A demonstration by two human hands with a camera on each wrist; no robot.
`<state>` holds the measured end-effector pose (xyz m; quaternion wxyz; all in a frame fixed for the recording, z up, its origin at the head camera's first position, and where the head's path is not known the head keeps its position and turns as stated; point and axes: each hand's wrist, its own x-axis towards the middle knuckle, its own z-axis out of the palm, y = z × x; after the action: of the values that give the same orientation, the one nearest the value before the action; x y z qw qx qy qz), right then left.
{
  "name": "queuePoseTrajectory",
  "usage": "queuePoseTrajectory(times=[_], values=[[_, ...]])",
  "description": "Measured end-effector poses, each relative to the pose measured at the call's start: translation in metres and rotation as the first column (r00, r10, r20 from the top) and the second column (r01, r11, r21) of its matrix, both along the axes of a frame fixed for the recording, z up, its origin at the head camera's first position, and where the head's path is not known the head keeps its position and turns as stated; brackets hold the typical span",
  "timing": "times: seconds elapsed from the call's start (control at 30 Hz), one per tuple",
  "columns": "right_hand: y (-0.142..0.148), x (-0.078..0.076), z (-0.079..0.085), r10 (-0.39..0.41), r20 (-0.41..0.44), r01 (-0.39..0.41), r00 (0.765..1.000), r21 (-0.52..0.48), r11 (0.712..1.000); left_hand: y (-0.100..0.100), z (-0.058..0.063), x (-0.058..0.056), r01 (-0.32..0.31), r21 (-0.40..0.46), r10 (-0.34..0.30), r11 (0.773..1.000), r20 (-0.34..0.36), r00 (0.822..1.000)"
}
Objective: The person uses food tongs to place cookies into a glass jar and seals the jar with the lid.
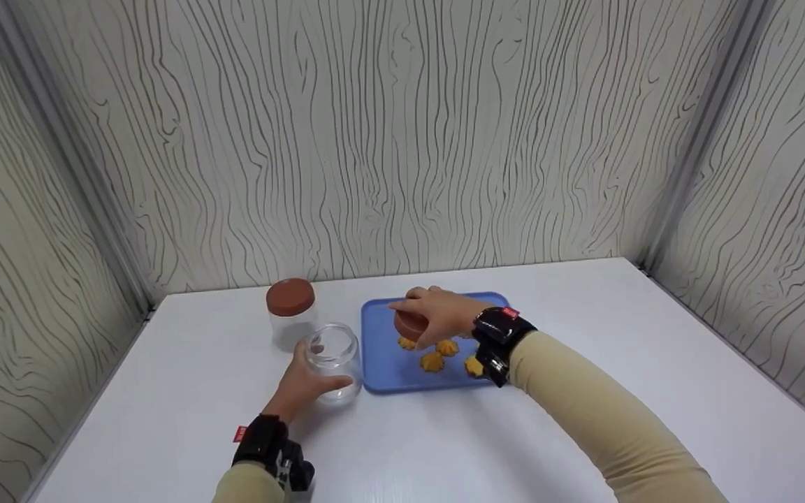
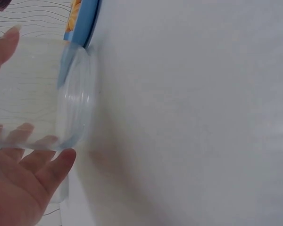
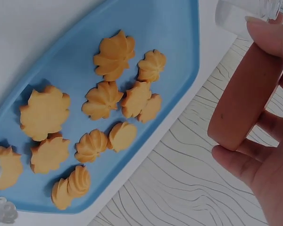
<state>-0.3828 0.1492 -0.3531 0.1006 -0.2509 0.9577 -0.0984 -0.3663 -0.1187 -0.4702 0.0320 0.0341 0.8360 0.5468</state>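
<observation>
My left hand (image 1: 302, 383) holds a clear, lidless jar (image 1: 338, 367) standing upright at the tray's left side, thumb on the near side and fingers round the other. The left wrist view shows the jar (image 2: 37, 89) with nothing inside it. Over the blue tray (image 1: 385, 363), my right hand (image 1: 450, 314) grips a reddish-brown lid (image 3: 245, 99) by its edge, tilted on its side. Several golden, swirl-shaped cookies (image 3: 102, 100) lie on the tray beneath, some overlapping. The hand and wrist hide part of them in the head view.
A second clear jar (image 1: 291, 330) stands behind the left hand, topped with a reddish-brown lid (image 1: 291, 297). The white table (image 1: 444, 447) is enclosed by wood-patterned panels (image 1: 374, 140) at the back and both sides. The tray lies close to the back panel.
</observation>
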Motion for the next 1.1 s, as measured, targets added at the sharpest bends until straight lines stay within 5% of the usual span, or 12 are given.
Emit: queuePoseTrajectory(times=[0.87,1.1], values=[[0.039,0.004,-0.005,-0.009,-0.007,0.009,1.0,-0.016,1.0,-0.005,-0.001,0.002,0.003,-0.021,-0.003,1.0,-0.004,1.0],[0.057,0.006,-0.007,-0.066,-0.01,0.066,0.998,0.002,0.998,-0.003,0.0,0.002,0.01,-0.014,-0.01,1.0,-0.009,1.0]])
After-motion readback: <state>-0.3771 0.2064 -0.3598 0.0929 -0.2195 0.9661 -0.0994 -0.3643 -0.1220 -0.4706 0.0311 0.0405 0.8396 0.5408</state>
